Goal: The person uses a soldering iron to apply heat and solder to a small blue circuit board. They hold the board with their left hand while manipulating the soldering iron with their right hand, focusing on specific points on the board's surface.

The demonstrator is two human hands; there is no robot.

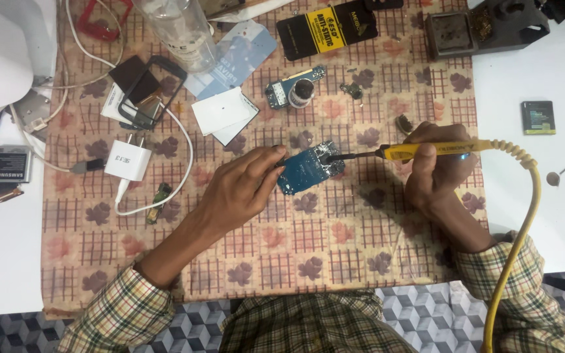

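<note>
Head view, looking down on the table (544,196), which is covered by a patterned cloth (335,242).

Left hand (240,189): grip closed on the left edge of a small blue circuit board (308,170), thumb and fingertips pinching it. The board looks slightly lifted or tilted off the cloth; cannot tell whether its far edge rests on it.

Right hand (436,170): grip wrapped fully round the yellow handle of a soldering iron (426,150), pen-fashion. The dark tip (341,157) points left and meets the upper right corner of the board. A coiled yellow cable (524,216) runs from the handle down past the right sleeve.

Position: the board lies mid-cloth, between the two hands, touching the left fingertips and the iron tip; well apart from the right grip itself.

Risks, as judged:
- Left fingertips sit near the heated area on a small board; heat conducted through it, or a slip of the tip, could burn them.
- The board is held by one edge only; pressure from the tip could pivot it and smear solder across neighbouring pads.
- The cable could tug the handle off target.
- The cloth beneath could scorch if the tip drops.

Nearby: a second board (292,88) above, white charger plug (129,160) at left, sponge stand (479,29) upper right.
</note>
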